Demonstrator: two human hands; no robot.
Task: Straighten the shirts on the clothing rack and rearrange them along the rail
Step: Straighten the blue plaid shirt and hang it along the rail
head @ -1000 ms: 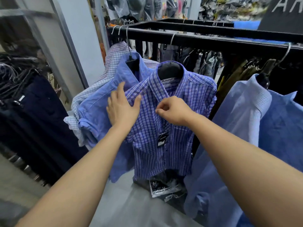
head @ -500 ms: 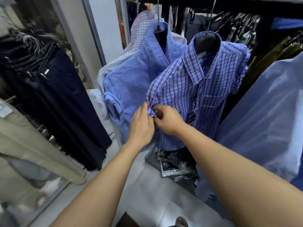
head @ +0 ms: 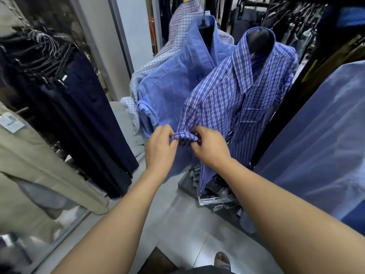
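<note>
Both hands, left hand point(head: 160, 147) and right hand point(head: 210, 148), pinch plaid shirt point(head: 237, 91) sleeve cuff point(head: 184, 137); fingertips hidden; rail unseen.

Our left hand point(head: 160, 149) and right hand point(head: 211, 149) meet at the sleeve end point(head: 184, 137) of the middle shirt point(head: 237, 99), one on each side. Left of and behind that shirt hangs a second shirt point(head: 169, 86), and behind that a third shirt point(head: 177, 26). The nearest shirt point(head: 325, 135) hangs at our right, trousers point(head: 88, 115) at far left. On the floor point(head: 187, 224) beneath the middle shirt lie packets point(head: 213, 192).
</note>
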